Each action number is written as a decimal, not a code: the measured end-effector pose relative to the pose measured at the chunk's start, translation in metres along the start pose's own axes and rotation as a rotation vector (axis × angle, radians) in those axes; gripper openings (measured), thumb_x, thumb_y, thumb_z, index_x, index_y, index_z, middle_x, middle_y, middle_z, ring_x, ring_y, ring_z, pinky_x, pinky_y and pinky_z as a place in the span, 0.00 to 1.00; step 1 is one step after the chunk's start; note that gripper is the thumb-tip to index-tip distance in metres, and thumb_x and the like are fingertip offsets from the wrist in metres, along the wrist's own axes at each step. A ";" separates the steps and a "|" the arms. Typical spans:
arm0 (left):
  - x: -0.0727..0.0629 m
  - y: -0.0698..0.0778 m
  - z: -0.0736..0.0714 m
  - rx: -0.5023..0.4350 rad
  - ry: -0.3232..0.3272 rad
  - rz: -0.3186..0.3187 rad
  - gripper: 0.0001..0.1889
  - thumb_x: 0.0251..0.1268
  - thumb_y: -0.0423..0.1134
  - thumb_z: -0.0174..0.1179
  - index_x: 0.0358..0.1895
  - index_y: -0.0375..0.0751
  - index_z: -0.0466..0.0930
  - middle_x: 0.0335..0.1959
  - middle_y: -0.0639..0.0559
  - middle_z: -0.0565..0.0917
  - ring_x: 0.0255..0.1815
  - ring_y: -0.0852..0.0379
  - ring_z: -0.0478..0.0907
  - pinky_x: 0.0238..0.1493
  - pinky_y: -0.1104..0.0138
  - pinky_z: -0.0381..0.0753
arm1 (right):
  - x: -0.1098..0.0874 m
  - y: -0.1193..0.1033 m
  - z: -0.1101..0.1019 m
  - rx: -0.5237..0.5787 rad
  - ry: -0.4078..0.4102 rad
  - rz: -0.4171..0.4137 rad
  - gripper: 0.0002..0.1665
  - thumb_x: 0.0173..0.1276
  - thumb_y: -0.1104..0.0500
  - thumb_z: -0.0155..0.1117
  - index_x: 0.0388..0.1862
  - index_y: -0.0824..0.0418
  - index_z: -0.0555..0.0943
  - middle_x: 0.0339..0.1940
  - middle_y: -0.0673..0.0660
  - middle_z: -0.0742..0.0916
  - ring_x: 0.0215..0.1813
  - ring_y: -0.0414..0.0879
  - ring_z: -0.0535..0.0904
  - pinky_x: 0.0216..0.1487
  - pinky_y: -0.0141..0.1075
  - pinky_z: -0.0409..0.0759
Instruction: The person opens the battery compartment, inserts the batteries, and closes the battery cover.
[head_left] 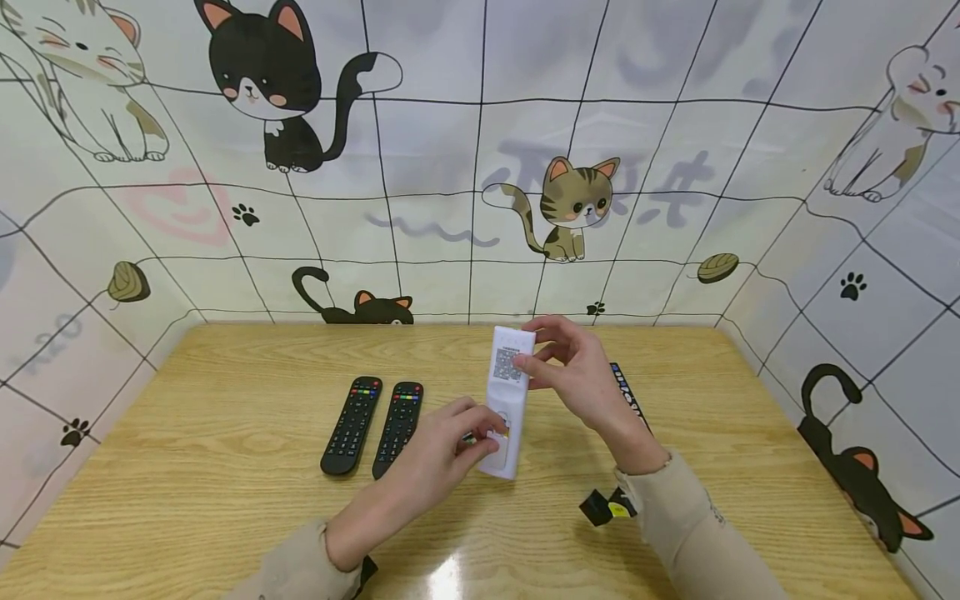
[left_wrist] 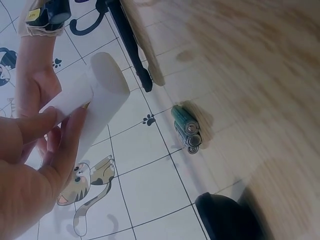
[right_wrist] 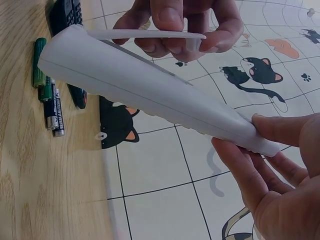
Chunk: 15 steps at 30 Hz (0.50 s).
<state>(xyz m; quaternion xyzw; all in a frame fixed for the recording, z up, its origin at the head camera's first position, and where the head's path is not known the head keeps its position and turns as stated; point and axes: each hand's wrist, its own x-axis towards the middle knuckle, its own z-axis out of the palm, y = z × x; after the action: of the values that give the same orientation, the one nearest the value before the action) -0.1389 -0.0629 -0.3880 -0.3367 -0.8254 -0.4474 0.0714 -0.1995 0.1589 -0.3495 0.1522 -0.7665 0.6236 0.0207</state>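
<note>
Bench (head_left: 247, 408) carries everything. White remote (head_left: 507, 397) held above it, approx. mid. R grip (head_left: 576, 367) pinches its far end; L grip (head_left: 446, 440) pinches batt. cover (right_wrist: 135, 34), tilted up, one end by remote. Loose batts (left_wrist: 187, 129) lie on bench. Step's prob. taking cover off; next likely needs remote steady, cover lifted clear.

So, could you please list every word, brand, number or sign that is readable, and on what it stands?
Nothing can be read with certainty.
White remote control, back: square code and tiny print, too small.
Two black remote controls at left: button markings, too small.
Dark remote control beyond the right wrist: too small.
Dark battery: lettering, blurred.
Wall covering: pale, character-like marks, unclear.
</note>
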 end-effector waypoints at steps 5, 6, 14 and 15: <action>-0.001 -0.001 0.000 0.011 0.014 0.021 0.10 0.65 0.25 0.68 0.45 0.41 0.84 0.41 0.52 0.81 0.39 0.59 0.81 0.35 0.72 0.83 | 0.000 -0.001 0.001 0.009 -0.002 -0.005 0.24 0.67 0.66 0.74 0.60 0.60 0.79 0.51 0.62 0.83 0.43 0.56 0.82 0.37 0.47 0.88; -0.001 -0.001 0.000 0.016 0.020 0.033 0.10 0.64 0.25 0.69 0.44 0.41 0.84 0.41 0.51 0.81 0.39 0.58 0.82 0.36 0.72 0.83 | -0.001 -0.002 0.001 0.011 -0.003 -0.008 0.24 0.67 0.66 0.74 0.60 0.60 0.79 0.51 0.62 0.83 0.43 0.56 0.82 0.37 0.47 0.88; 0.000 -0.002 0.001 0.113 0.071 0.063 0.11 0.61 0.25 0.72 0.43 0.42 0.86 0.42 0.51 0.80 0.39 0.56 0.81 0.38 0.65 0.84 | -0.002 -0.004 0.003 0.033 -0.016 -0.016 0.23 0.67 0.66 0.73 0.60 0.60 0.79 0.51 0.62 0.83 0.43 0.56 0.83 0.37 0.49 0.88; 0.000 -0.002 0.001 0.126 0.073 0.057 0.11 0.61 0.25 0.72 0.43 0.42 0.86 0.43 0.51 0.79 0.40 0.56 0.81 0.39 0.65 0.84 | -0.002 -0.005 0.003 0.036 -0.018 -0.017 0.23 0.67 0.66 0.73 0.60 0.60 0.79 0.51 0.62 0.83 0.43 0.57 0.82 0.38 0.49 0.88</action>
<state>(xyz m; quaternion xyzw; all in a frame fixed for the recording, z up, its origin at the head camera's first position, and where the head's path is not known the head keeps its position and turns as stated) -0.1398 -0.0631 -0.3902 -0.3381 -0.8390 -0.4044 0.1353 -0.1957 0.1559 -0.3461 0.1645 -0.7541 0.6356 0.0161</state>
